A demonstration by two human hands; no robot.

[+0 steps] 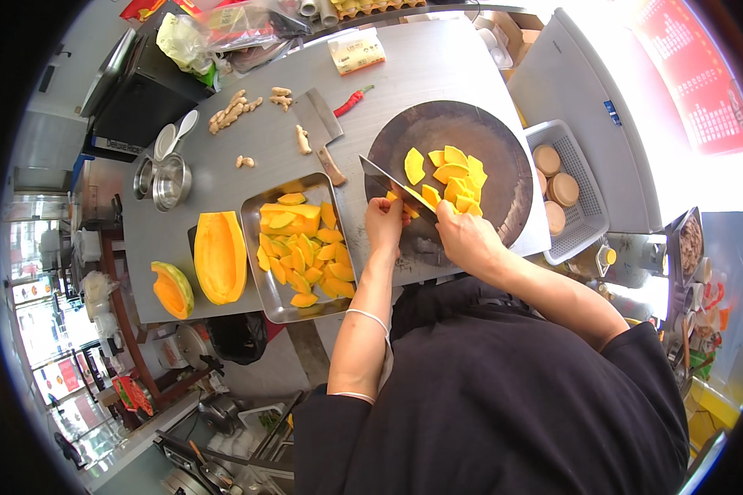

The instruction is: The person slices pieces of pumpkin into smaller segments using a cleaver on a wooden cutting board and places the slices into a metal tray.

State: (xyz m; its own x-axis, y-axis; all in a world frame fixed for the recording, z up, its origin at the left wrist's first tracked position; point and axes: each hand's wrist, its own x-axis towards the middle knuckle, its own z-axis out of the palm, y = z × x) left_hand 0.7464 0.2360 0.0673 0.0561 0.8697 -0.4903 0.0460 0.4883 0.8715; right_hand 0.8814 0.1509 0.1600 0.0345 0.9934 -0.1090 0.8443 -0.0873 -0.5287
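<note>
On the round wooden chopping block (501, 148), my right hand (467, 238) grips a kitchen knife (402, 189), its blade pointing to the upper left. My left hand (386, 219) is beside the blade with its fingers curled on pieces of orange squash (410, 210). Several cut squash slices (458, 176) lie beyond the knife on the block. To the left, a steel tray (251, 260) holds many slices and a larger squash chunk (291, 219). A hollowed squash piece (220, 257) and a squash wedge with rind (173, 289) rest left of the tray.
A cleaver (319, 117), ginger roots (229, 111) and a red chili (351, 101) lie on the steel table (217, 158). Steel bowls (172, 179) stand at its left. Right of the block are a plastic basket (585, 185) with round lidded items and a pale appliance (588, 124).
</note>
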